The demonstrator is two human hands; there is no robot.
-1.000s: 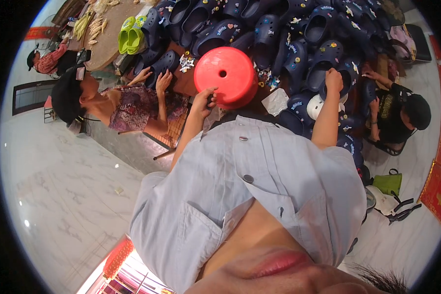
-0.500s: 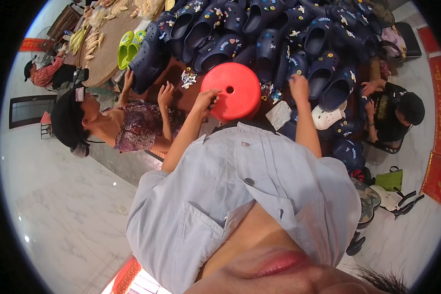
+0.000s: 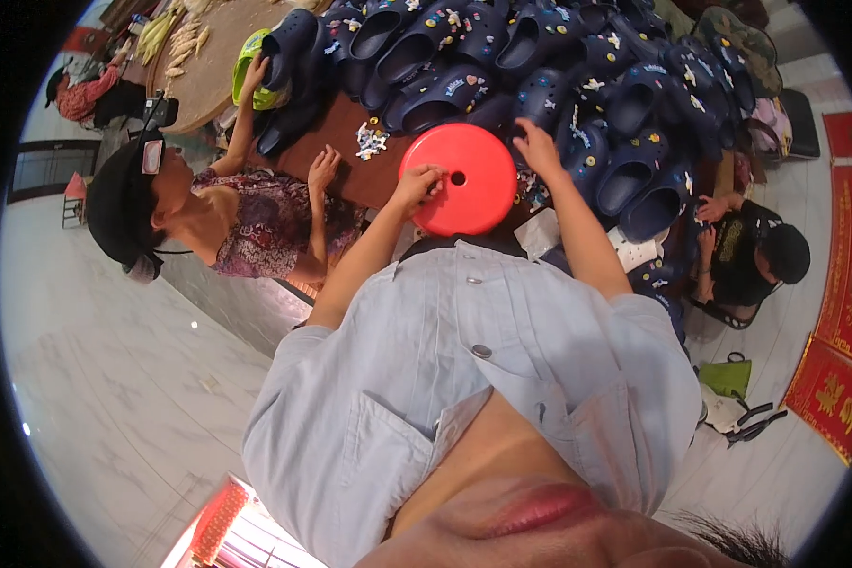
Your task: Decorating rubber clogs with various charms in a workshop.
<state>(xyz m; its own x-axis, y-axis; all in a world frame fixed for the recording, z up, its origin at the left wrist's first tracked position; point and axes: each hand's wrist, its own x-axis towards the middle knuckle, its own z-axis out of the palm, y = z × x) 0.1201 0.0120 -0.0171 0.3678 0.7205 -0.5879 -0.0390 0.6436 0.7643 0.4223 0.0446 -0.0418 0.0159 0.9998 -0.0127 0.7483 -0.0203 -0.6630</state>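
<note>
A round red stool (image 3: 476,204) with a small hole in its top stands in front of me. Over its left part, my left hand (image 3: 418,186) has its fingers curled into a pinch; whatever they hold is too small to make out. My right hand (image 3: 539,154) is just off the stool's right edge, fingers stretched out and apart, close to a heap of navy clogs (image 3: 625,185) dotted with colourful shoe charms. Loose charms (image 3: 537,194) lie beside the stool, partly hidden by my right forearm. More white charms (image 3: 371,142) are piled to the stool's left.
At left, a co-worker (image 3: 256,222) in a dark cap grips a navy clog (image 3: 290,45) beside a lime-green clog (image 3: 248,64). Another person (image 3: 748,241) sits at right. A white clog (image 3: 637,249) and a clear plastic bag (image 3: 539,234) lie near my right forearm. Corn (image 3: 188,47) covers a round table.
My right hand has moved left, from among the clogs toward the stool, its fingers opening out. My left hand stays pinched over the stool. The left co-worker's hand has moved up onto the clogs.
</note>
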